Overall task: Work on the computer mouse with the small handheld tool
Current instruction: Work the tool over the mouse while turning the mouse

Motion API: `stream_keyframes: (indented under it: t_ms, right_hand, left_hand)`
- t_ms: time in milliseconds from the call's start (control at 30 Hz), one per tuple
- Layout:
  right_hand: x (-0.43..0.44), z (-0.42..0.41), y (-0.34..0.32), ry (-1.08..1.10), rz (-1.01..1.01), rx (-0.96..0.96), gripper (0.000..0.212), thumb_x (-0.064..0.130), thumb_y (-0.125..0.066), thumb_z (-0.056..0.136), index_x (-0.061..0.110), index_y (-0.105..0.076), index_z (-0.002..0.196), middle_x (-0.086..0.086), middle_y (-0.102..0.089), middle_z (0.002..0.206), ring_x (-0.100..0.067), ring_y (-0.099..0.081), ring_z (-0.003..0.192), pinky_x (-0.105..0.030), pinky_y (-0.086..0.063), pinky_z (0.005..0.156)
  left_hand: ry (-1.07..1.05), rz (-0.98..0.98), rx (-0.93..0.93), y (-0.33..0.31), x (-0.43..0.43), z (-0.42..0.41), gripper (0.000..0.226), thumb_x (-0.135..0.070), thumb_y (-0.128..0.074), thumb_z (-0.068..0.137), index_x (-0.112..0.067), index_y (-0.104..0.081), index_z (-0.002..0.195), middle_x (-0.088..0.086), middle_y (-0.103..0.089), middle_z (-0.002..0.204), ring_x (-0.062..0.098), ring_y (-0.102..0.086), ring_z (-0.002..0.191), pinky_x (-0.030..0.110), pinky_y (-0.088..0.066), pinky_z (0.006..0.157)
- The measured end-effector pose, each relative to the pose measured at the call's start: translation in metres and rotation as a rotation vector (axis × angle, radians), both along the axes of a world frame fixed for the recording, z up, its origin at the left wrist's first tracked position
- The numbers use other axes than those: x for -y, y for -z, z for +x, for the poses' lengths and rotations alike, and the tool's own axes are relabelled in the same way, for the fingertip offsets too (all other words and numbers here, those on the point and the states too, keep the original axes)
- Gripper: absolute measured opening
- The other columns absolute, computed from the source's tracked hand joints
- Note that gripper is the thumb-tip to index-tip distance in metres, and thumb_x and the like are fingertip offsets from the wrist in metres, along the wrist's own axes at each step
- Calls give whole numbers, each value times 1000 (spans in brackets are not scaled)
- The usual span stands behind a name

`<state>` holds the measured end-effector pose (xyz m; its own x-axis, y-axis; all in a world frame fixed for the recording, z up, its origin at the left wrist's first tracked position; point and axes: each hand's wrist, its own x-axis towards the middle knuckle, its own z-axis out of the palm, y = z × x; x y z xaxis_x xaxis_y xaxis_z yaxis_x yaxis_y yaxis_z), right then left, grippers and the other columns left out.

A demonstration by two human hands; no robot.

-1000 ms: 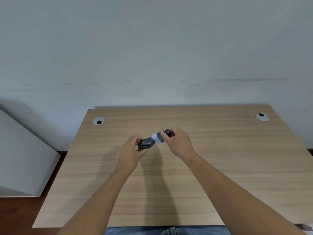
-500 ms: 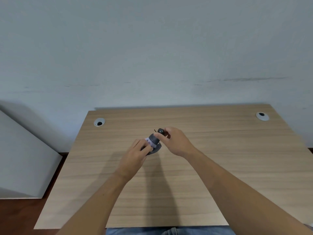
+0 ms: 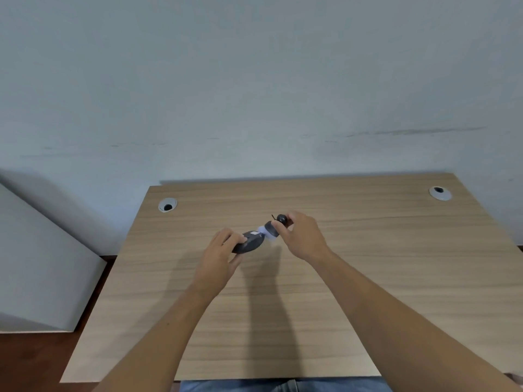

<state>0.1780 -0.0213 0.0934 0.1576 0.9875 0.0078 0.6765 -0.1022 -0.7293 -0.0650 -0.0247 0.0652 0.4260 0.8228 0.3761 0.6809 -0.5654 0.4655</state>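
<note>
A dark grey computer mouse is held just above the wooden desk near its middle, tilted with a pale label facing up. My left hand grips the mouse's near left end. My right hand holds a small handheld tool, dark with a pale lilac head and a round black knob at its far end. The tool's pale head touches the right end of the mouse.
Two round grey cable grommets sit in the desk's far corners, the left grommet and the right grommet. A pale wall rises behind the desk. A white panel stands to the left over dark flooring.
The tool's head has slid from over the middle of the mouse back to its right end. The left hand has shifted left, uncovering more of the mouse.
</note>
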Motion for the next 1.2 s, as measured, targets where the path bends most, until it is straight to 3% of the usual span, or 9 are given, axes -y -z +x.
stream_keyframes:
  t_ms: [100, 233, 367, 433, 567, 667, 767, 900, 1200]
  right_hand:
    - [6, 1, -4, -28, -4, -47, 25, 45, -67, 102, 21, -67, 92, 14, -67, 88, -2, -58, 77, -14, -36, 63]
    - [9, 1, -10, -113, 7, -86, 29, 50, -67, 101, 22, -72, 93, 15, -64, 79, -4, -54, 66, -16, -38, 60]
    - [3, -4, -6, 43, 6, -90, 30, 44, -68, 100, 15, -75, 94, 6, -74, 89, -4, -55, 66, -22, -41, 61]
    - [2, -5, -6, 85, 8, -96, 31, 44, -68, 99, 14, -75, 94, 2, -76, 91, -7, -56, 67, -23, -42, 60]
    - [9, -9, -17, -69, 10, -132, 21, 43, -70, 100, 26, -74, 88, 16, -70, 80, 0, -57, 66, -14, -42, 62]
    - [13, -11, -23, -205, 5, -212, 16, 40, -72, 100, 30, -80, 91, 24, -71, 74, 1, -55, 62, -14, -41, 62]
    - [10, -10, -21, -130, 19, -189, 17, 39, -73, 99, 26, -81, 93, 27, -70, 72, 0, -56, 61, -13, -41, 60]
    - [3, -7, -14, 59, 33, -157, 25, 41, -70, 98, 19, -78, 90, 4, -76, 87, -11, -60, 71, -29, -47, 69]
    - [18, -14, -14, -308, -66, -334, 19, 36, -74, 99, 18, -80, 95, 9, -70, 80, -1, -47, 60, -13, -38, 61]
  left_hand:
    - [-67, -125, 100, 1, -4, -2, 29, -9, -85, 85, -21, -66, 105, -12, -59, 103, 13, -60, 91, 35, -57, 79]
    - [-215, -362, 286, -2, -3, -1, 32, -24, -89, 85, -25, -65, 106, -12, -71, 106, 6, -71, 98, 30, -62, 85]
    - [-356, -551, 511, -13, -3, 11, 37, -30, -93, 81, -24, -66, 106, -8, -80, 100, 5, -75, 93, 23, -59, 78]
    - [-426, -643, 632, -17, -6, 17, 42, -31, -94, 81, -18, -65, 109, -4, -80, 103, 10, -77, 96, 20, -59, 78]
    - [-459, -978, 1033, -13, -23, 18, 57, -23, -92, 83, 0, -62, 126, 19, -79, 120, 29, -79, 109, 40, -64, 95]
    - [-439, -1154, 1287, -15, -30, 19, 52, -17, -78, 97, 6, -58, 140, 26, -76, 126, 31, -77, 115, 34, -68, 84]
    - [-433, -1226, 1326, -26, -28, 26, 26, -13, -69, 103, 2, -68, 124, 19, -77, 109, 26, -76, 101, 32, -65, 81]
    - [-432, -1277, 1330, -33, -26, 29, 17, -13, -71, 101, -3, -69, 114, 14, -81, 90, 24, -76, 91, 33, -62, 81]
    - [-476, -1371, 1405, -33, -24, 26, 23, -23, -77, 97, -11, -69, 115, 18, -73, 112, 27, -69, 102, 42, -49, 113]
